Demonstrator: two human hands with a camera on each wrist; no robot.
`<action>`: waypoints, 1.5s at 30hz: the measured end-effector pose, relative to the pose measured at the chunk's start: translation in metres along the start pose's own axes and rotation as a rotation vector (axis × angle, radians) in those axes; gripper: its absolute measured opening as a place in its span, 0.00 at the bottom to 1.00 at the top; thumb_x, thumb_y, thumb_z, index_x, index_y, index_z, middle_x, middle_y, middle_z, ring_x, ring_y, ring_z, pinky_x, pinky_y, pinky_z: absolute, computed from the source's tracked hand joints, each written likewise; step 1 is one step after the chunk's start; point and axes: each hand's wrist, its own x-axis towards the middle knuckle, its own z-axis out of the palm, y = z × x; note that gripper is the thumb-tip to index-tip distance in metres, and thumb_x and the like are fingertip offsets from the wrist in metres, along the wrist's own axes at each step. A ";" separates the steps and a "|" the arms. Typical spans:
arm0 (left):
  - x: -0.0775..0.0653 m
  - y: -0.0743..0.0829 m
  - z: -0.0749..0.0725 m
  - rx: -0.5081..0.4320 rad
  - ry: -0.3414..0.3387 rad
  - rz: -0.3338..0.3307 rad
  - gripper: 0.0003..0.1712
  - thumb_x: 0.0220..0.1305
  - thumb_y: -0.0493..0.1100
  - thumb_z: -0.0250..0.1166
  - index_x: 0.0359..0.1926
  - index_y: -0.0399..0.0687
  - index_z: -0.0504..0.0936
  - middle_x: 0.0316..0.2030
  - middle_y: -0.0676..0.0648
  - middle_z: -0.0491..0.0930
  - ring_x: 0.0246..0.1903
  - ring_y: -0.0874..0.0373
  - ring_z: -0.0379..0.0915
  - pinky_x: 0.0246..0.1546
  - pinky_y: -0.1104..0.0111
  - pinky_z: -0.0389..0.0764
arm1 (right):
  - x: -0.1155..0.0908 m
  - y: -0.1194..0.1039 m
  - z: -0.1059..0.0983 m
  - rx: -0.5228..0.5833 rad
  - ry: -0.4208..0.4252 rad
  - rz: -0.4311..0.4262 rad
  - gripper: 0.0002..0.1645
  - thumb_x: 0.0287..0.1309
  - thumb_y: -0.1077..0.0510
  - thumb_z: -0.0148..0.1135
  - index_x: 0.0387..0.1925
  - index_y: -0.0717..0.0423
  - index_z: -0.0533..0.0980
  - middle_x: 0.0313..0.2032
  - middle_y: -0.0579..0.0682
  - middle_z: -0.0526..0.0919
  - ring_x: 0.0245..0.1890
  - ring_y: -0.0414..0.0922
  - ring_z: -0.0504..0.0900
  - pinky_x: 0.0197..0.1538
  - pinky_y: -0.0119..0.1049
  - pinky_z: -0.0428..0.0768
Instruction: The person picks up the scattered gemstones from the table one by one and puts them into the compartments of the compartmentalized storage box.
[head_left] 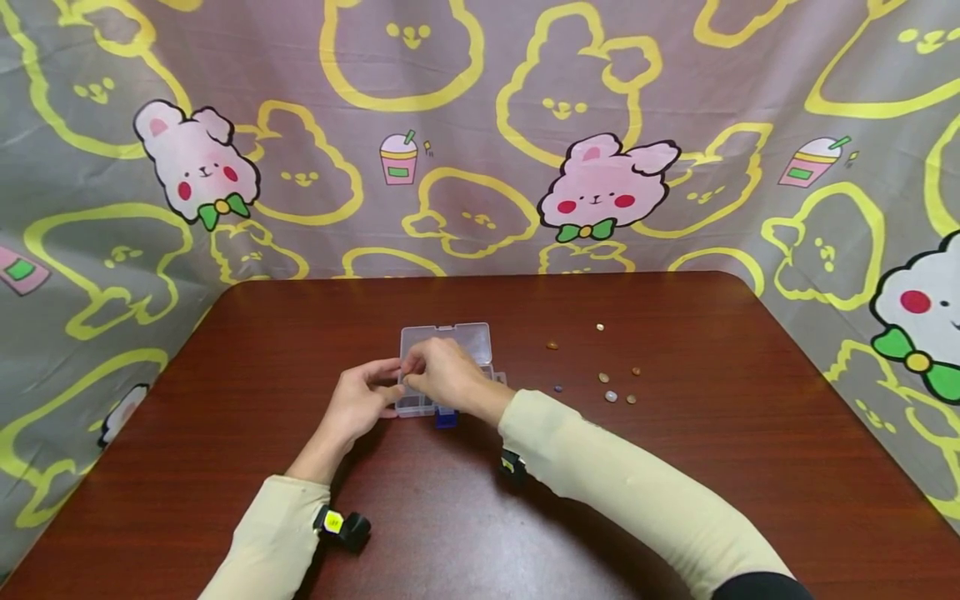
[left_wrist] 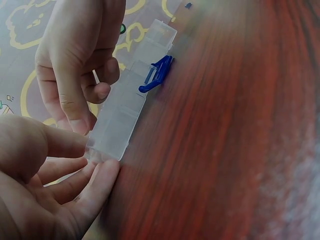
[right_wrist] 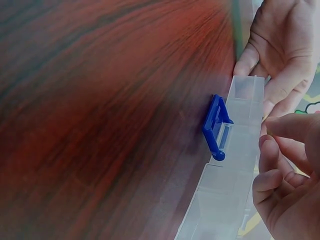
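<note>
A clear plastic compartment box (head_left: 411,411) sits on the table, its clear lid (head_left: 476,340) raised at the back. On the front side a blue latch (right_wrist: 214,127) hangs down. My left hand (head_left: 358,402) grips the box's left end between thumb and fingers. Over the left compartments, my right hand (head_left: 447,373) is bent down with thumb and fingertips brought together at the box's upper edge. In the right wrist view, I cannot tell whether a small thing sits between those fingertips.
Several small stones lie scattered to the right of the box, among them a whitish stone (head_left: 611,397), a brown stone (head_left: 552,345) and a dark bluish one (head_left: 558,388). A patterned curtain (head_left: 465,217) hangs behind the brown wooden table (head_left: 300,317).
</note>
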 end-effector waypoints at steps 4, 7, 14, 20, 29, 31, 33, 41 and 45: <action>-0.001 0.001 0.000 0.005 0.001 0.001 0.24 0.64 0.27 0.62 0.62 0.29 0.76 0.54 0.30 0.78 0.40 0.51 0.82 0.30 0.64 0.87 | 0.001 0.000 0.001 -0.014 0.001 0.014 0.02 0.58 0.60 0.72 0.35 0.53 0.86 0.30 0.42 0.87 0.30 0.34 0.81 0.33 0.26 0.77; -0.002 0.001 0.000 0.008 0.003 0.000 0.24 0.64 0.27 0.62 0.62 0.29 0.75 0.54 0.30 0.79 0.39 0.52 0.83 0.30 0.64 0.87 | 0.001 0.000 0.002 -0.025 -0.002 0.024 0.02 0.58 0.59 0.73 0.34 0.52 0.86 0.30 0.41 0.87 0.30 0.33 0.81 0.32 0.26 0.77; -0.002 0.001 0.000 0.007 0.003 0.010 0.24 0.64 0.26 0.62 0.62 0.28 0.75 0.53 0.30 0.79 0.39 0.53 0.83 0.30 0.64 0.87 | 0.001 -0.001 0.002 -0.027 -0.004 0.025 0.02 0.57 0.59 0.73 0.33 0.50 0.85 0.29 0.39 0.87 0.28 0.32 0.80 0.31 0.25 0.76; -0.002 0.002 0.000 0.008 0.004 0.015 0.24 0.64 0.26 0.62 0.62 0.28 0.75 0.53 0.30 0.79 0.40 0.50 0.82 0.30 0.65 0.86 | 0.002 -0.003 0.001 -0.058 -0.003 0.028 0.02 0.57 0.59 0.72 0.34 0.50 0.86 0.30 0.40 0.86 0.29 0.32 0.80 0.31 0.25 0.77; -0.002 0.001 0.000 0.012 0.007 0.006 0.24 0.64 0.27 0.63 0.62 0.30 0.76 0.53 0.31 0.79 0.39 0.53 0.82 0.30 0.64 0.87 | -0.001 0.000 -0.001 -0.031 0.001 0.023 0.02 0.57 0.60 0.72 0.34 0.51 0.86 0.29 0.40 0.86 0.29 0.32 0.80 0.32 0.24 0.77; -0.001 0.001 0.001 0.008 0.009 0.004 0.24 0.64 0.27 0.63 0.62 0.30 0.76 0.53 0.31 0.79 0.39 0.53 0.82 0.30 0.64 0.87 | -0.002 0.001 -0.003 -0.024 0.002 0.014 0.02 0.58 0.61 0.71 0.34 0.53 0.86 0.30 0.41 0.87 0.29 0.33 0.80 0.32 0.24 0.77; -0.001 0.001 0.001 0.005 0.007 0.007 0.25 0.64 0.27 0.63 0.62 0.30 0.76 0.53 0.30 0.79 0.38 0.53 0.82 0.30 0.64 0.87 | -0.004 0.003 -0.005 -0.026 0.005 0.008 0.03 0.58 0.61 0.71 0.35 0.54 0.86 0.30 0.43 0.87 0.29 0.33 0.80 0.32 0.25 0.77; -0.001 0.001 0.002 -0.004 0.010 0.013 0.26 0.63 0.26 0.62 0.63 0.27 0.74 0.53 0.28 0.78 0.37 0.55 0.82 0.29 0.64 0.87 | -0.016 0.015 -0.016 -0.061 0.015 -0.015 0.03 0.57 0.62 0.70 0.33 0.52 0.85 0.29 0.42 0.86 0.30 0.35 0.81 0.35 0.28 0.78; -0.002 0.001 0.002 -0.003 0.005 0.003 0.26 0.64 0.27 0.62 0.63 0.28 0.74 0.54 0.28 0.78 0.38 0.53 0.82 0.31 0.63 0.87 | -0.024 0.023 -0.020 -0.059 0.021 -0.027 0.03 0.57 0.62 0.70 0.31 0.51 0.85 0.28 0.42 0.86 0.29 0.35 0.80 0.34 0.29 0.78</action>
